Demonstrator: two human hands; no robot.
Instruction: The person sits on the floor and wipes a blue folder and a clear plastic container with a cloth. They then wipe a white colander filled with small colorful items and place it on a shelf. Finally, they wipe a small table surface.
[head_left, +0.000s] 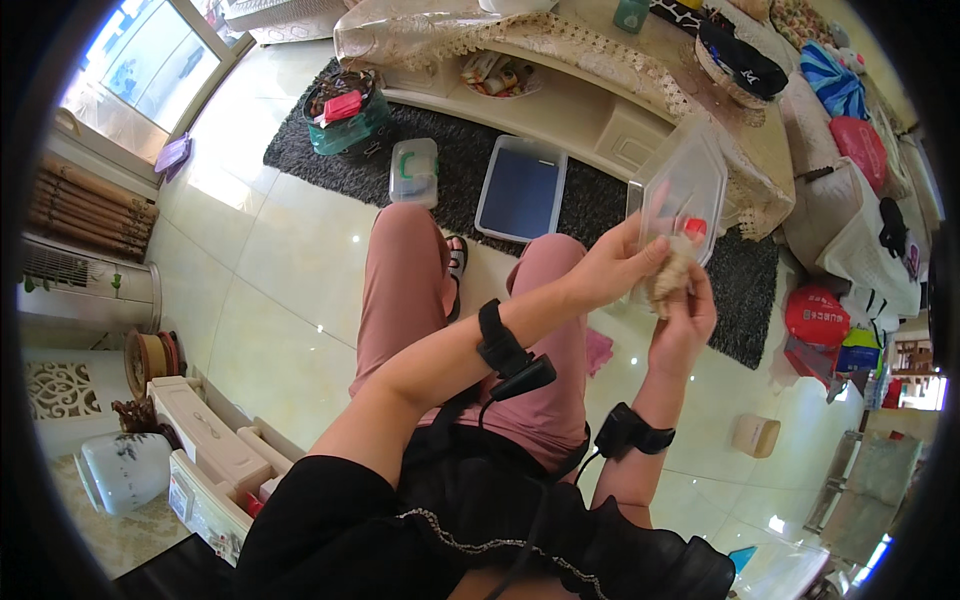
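My left hand (624, 261) grips a clear plastic box (679, 169), which is tilted up on the right side of the view. A beige, crumpled piece (673, 274), perhaps a cloth, is pinched in my right hand (688, 309) against the near end of the box. That piece is blurred, so its material is uncertain. Something small and red (695, 226) shows at the box, though I cannot tell whether it lies inside or behind. Both hands are above the floor, to the right of my knees.
On the dark shaggy rug (450, 124) stand a clear bin with a blue bottom (523, 187), a lidded box with a green handle (414, 172) and a filled teal basket (349, 124). Beyond is a cloth-covered low table (517, 37). A beige bin (755, 436) stands at right.
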